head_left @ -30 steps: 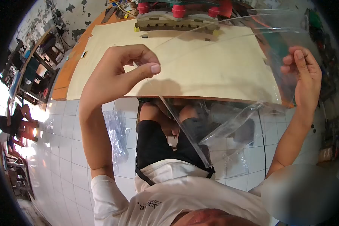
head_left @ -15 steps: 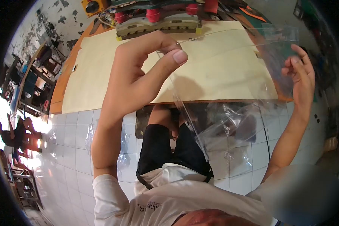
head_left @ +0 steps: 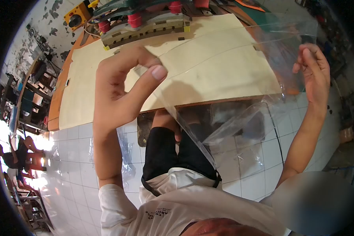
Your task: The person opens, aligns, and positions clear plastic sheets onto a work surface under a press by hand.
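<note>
A large clear plastic sheet [head_left: 220, 59] is stretched between my two hands above the table, and its lower part hangs in folds over my lap. My left hand [head_left: 126, 86] pinches one corner of it between thumb and bent forefinger. At the far right, my right hand [head_left: 315, 72] has its fingers closed on the opposite upper edge. The sheet is see-through, so its outline is hard to follow in places.
Cream paper [head_left: 208, 43] covers much of the wooden table [head_left: 55, 110]. Behind it stands a machine with a curved metal bar [head_left: 145, 33] and red cylinders, beside a yellow box [head_left: 76, 17]. Plastic scraps [head_left: 126, 153] lie on the tiled floor. A person [head_left: 21, 151] sits far left.
My left hand has moved left and slightly down with its corner, drawing the sheet wider. My right hand stays nearly in place. The view has turned a little.
</note>
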